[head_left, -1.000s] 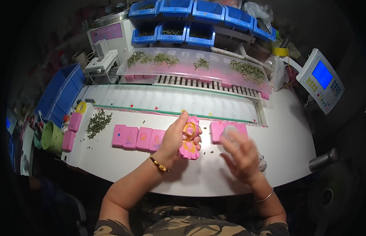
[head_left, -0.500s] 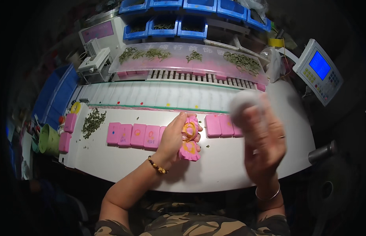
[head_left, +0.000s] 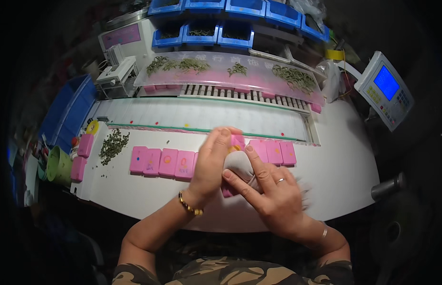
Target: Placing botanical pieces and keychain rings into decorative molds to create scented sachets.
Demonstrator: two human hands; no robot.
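Note:
My left hand is closed around a pink rubber mould above the middle of the white table. Orange-yellow traces show on the part of the mould left uncovered. A greyish-white cloth pouch is in my right hand, fingers on its top and side, pressed down against the mould. The pouch and fingers hide most of the mould's inner face. A blurred, bristle-like fringe sticks out beside my right hand; what it belongs to cannot be told.
Pink blocks stand in a row left of my hands, others to the right. Small dark-green pieces lie at the left. Behind runs a white belt; a translucent sheet holds green ring-like pieces. A keypad screen stands right.
My right hand has come down and left, bringing the pouch onto the mould. My left hand keeps its hold on the mould. Coloured dots on the belt have shifted left.

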